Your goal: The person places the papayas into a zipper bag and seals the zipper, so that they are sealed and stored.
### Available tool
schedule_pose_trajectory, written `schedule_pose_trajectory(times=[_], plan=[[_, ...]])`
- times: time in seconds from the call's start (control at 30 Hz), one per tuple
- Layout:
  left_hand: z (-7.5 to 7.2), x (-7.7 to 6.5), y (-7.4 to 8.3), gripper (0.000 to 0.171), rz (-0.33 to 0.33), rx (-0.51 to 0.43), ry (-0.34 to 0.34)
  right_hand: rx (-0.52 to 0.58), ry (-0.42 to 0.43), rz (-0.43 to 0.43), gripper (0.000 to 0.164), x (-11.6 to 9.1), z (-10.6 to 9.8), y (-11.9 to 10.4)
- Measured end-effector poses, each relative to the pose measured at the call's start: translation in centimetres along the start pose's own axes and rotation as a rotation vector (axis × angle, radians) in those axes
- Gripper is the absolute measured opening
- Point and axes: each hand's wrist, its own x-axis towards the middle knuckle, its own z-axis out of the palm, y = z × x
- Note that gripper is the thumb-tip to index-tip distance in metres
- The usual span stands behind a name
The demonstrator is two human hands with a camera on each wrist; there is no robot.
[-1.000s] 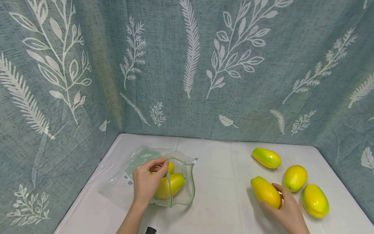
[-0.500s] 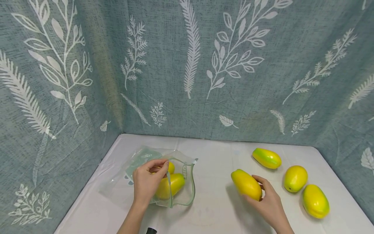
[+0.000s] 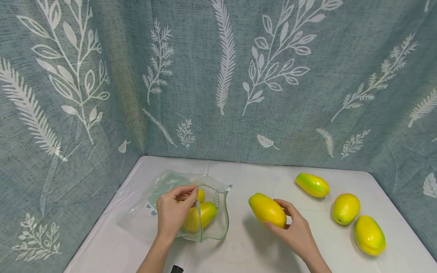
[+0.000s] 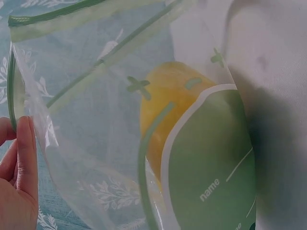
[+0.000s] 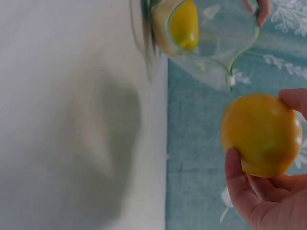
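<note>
A clear zip bag (image 3: 213,227) with green trim lies on its side at the left of the table, its mouth facing right. My left hand (image 3: 175,210) pinches the upper edge of that mouth between thumb and fingers. Inside rest yellow fruits, one a long papaya (image 3: 205,214) with a greenish tip, another (image 3: 200,195) partly hidden behind the hand. My right hand (image 3: 293,227) grips a yellow papaya (image 3: 267,209) by its near end, raised over the table with a shadow below it. Its narrow end points toward the bag mouth. In the right wrist view, thumb and fingers curl round the papaya (image 5: 261,136).
Three more papayas lie at the right: one green-streaked (image 3: 312,185) at the back, a rounder one (image 3: 346,209) before it, and another (image 3: 370,235) nearest the right edge. A black object (image 3: 176,269) shows at the front edge. A patterned curtain (image 3: 191,76) surrounds the white table (image 3: 235,258).
My right hand has carried the papaya leftward, away from the other papayas and closer to the bag. My left hand and the bag have stayed in place.
</note>
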Motion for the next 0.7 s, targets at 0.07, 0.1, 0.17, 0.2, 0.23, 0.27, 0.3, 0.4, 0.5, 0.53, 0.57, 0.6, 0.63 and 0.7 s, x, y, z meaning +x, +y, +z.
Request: schedule_pose_trajectory(times=[0.07,0.1,0.17,0.2,0.23,0.27,0.3,0.4,0.5,0.53,0.57,0.6,0.63,0.7], plan=[[0.0,0.0,0.1,0.005,-0.005,-0.002,-0.003,0.017,-0.006,-0.013,0.069,0.1,0.4,-0.5],[0.0,0.0,0.1,0.005,-0.008,-0.004,-0.004,0.026,-0.008,-0.02,0.068,0.1,0.5,-0.7],[-0.1,0.0,0.2,0.005,-0.011,-0.01,-0.007,0.044,-0.013,-0.032,0.066,0.2,0.9,-1.1],[-0.1,0.0,0.2,0.005,-0.014,-0.012,-0.009,0.049,-0.014,-0.038,0.065,0.2,1.1,-1.2],[-0.1,0.0,0.2,0.005,-0.017,-0.014,-0.009,0.056,-0.017,-0.043,0.065,0.3,1.2,-1.3],[-0.1,-0.1,0.3,0.005,-0.018,-0.018,-0.01,0.065,-0.021,-0.05,0.064,0.3,1.4,-1.5],[-0.1,-0.1,0.3,0.005,-0.019,-0.022,-0.01,0.074,-0.025,-0.056,0.064,0.3,1.6,-1.6],[-0.1,-0.1,0.2,0.006,-0.016,-0.029,-0.007,0.101,-0.038,-0.073,0.063,0.3,2.1,-1.9],[-0.1,-0.1,0.2,0.006,-0.009,-0.032,-0.002,0.125,-0.055,-0.092,0.062,0.3,2.6,-2.2],[0.0,-0.1,0.2,0.006,-0.006,-0.032,0.001,0.132,-0.06,-0.099,0.061,0.4,2.8,-2.3],[0.0,-0.1,0.2,0.005,-0.006,-0.031,0.003,0.137,-0.065,-0.108,0.061,0.4,3.0,-2.5],[0.0,0.0,0.2,0.005,-0.005,-0.032,0.003,0.142,-0.072,-0.114,0.061,0.4,3.2,-2.6],[0.0,0.0,0.2,0.005,-0.005,-0.036,0.004,0.146,-0.079,-0.121,0.061,0.4,3.4,-2.7],[0.1,0.0,0.3,0.005,-0.009,-0.043,0.003,0.147,-0.095,-0.134,0.061,0.4,3.9,-2.9]])
